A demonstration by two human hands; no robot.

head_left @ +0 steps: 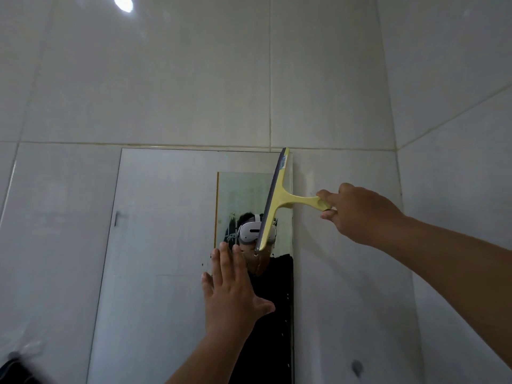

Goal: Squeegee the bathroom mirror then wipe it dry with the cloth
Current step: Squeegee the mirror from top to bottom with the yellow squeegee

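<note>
Right hand (357,214) grips the squeegee (277,199) handle, blade upright along the mirror (166,217) right edge at frame centre, apparently to start a sideways stroke, while the left hand (230,289), fingers straight, lies flat on the glass, seemingly for bracing.

Dim, soft picture; ceiling-lamp glare (123,2) on tiles, edges perhaps bowed.

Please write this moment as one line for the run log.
stage: squeegee pass | right hand: grips squeegee handle, blade upright at mirror right edge | left hand: flat on mirror | cloth: not in view
</note>
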